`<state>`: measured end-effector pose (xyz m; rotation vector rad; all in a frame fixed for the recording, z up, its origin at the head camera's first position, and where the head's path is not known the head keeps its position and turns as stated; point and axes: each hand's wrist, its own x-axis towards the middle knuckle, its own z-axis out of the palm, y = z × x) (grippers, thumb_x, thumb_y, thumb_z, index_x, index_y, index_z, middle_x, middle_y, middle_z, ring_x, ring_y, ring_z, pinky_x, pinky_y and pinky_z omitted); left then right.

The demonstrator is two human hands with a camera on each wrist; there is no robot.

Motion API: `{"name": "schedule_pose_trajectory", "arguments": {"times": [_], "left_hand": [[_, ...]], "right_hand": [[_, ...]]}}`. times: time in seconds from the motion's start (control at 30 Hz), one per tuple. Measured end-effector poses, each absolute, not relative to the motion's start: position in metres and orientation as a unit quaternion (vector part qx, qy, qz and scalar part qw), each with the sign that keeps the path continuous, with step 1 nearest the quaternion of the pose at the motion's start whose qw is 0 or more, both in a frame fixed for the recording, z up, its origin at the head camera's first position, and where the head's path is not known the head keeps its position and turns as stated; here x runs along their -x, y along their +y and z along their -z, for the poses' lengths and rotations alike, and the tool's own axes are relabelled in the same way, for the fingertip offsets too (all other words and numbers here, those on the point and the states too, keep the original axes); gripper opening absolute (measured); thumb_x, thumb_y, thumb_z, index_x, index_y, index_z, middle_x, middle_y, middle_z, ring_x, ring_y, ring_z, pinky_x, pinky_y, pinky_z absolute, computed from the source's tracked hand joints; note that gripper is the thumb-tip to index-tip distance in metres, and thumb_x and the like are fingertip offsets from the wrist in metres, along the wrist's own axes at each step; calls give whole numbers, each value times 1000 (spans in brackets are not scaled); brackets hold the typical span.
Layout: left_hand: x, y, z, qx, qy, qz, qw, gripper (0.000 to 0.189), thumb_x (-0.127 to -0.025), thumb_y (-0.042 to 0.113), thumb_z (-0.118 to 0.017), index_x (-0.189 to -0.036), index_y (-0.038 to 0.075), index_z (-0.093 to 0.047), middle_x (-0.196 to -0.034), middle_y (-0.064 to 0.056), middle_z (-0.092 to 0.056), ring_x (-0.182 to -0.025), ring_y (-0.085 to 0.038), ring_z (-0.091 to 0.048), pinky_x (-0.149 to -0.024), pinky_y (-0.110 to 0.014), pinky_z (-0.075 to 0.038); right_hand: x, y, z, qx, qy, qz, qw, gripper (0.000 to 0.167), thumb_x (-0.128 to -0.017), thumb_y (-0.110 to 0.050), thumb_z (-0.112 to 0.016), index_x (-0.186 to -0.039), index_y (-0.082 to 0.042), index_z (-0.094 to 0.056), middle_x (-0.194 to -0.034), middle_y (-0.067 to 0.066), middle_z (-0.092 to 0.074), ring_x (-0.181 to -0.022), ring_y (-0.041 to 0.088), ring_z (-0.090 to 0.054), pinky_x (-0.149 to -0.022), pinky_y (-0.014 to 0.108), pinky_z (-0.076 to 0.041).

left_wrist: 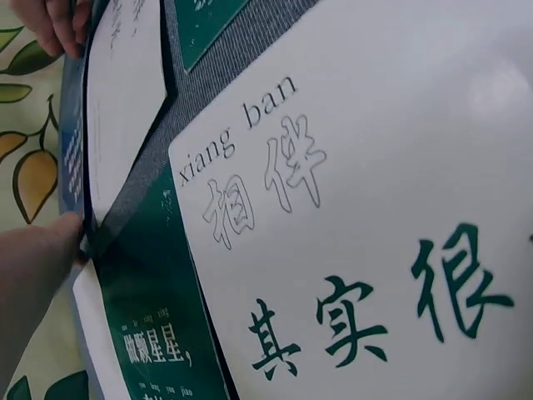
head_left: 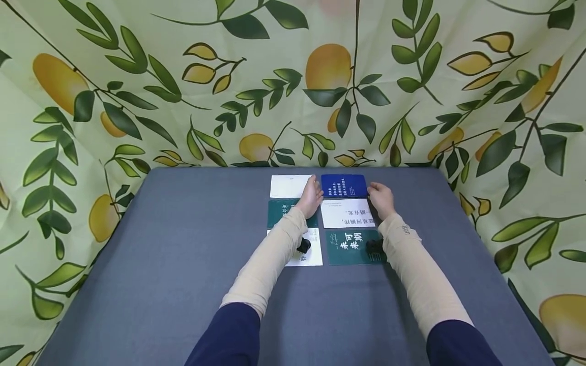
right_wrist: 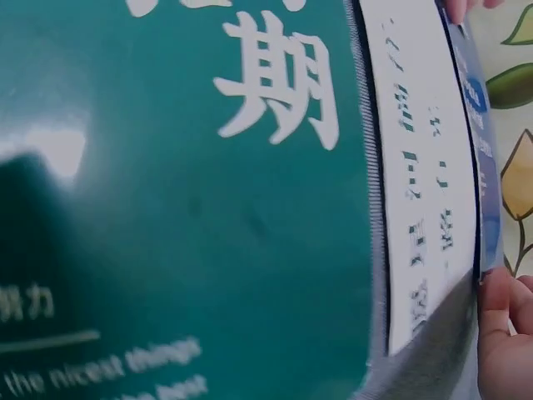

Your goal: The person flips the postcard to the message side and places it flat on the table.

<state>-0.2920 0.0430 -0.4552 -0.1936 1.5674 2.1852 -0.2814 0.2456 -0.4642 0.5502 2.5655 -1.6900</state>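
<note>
**Layout: Two Columns by Three Rows**

Near row, on the grey cloth-covered table (head_left: 183, 254): glossy white card with green characters (head_left: 313, 257), left; glossy green card with white characters (head_left: 336, 251), right. Middle row: dark green card with white lettering (head_left: 278, 211), left; white card with dark characters (head_left: 345, 213), right. Far row: mostly blank white card (head_left: 287, 186), left; rectangular dark blue card with white text (head_left: 343, 185), right. The left hand (head_left: 311, 195) touches the blue card's left edge, the right hand (head_left: 381, 198) its right edge. Fingers on both are partly bent; whether they pinch it cannot be told. Behind: fruit-and-leaf printed cloth (head_left: 151, 30).
</note>
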Motion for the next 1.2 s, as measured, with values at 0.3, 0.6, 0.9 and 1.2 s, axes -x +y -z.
{"name": "schedule_pose_trajectory", "arguments": {"times": [0.3,0.6,0.9,1.2], "left_hand": [[290,43,450,57,599,-780,174,60,-100,43,-16,-150,9,-14,-158,-6,-13,-145,-24,-18,-118,-32,-18],[289,39,447,42,643,-746,170,60,-100,45,-13,-150,12,-16,-156,-9,-19,-143,-24,-23,-117,-35,-20],[289,38,445,30,684,-709,169,62,-99,49,-13,-151,13,-12,-157,-5,-18,-144,-21,-22,-118,-35,-16],[284,37,443,27,729,-666,158,60,-99,49,-21,-148,16,-26,-155,-1,-25,-144,-19,-21,-118,-35,-18]], "right_hand": [[287,248,460,-170,788,592,-1,49,-100,-21,-39,-144,-1,-31,-146,17,-38,-129,28,-44,-105,34,-41],[284,239,458,-197,777,594,-72,48,-100,-37,-34,-124,-1,-55,-112,11,-56,-90,9,-48,-83,21,-42],[281,235,454,-157,802,575,-40,63,-97,-52,-32,-144,-10,-34,-141,15,-40,-128,27,-39,-111,41,-30],[280,232,456,-151,794,587,-49,71,-91,-60,-41,-141,-11,-40,-144,11,-43,-132,26,-40,-111,40,-32]]}}
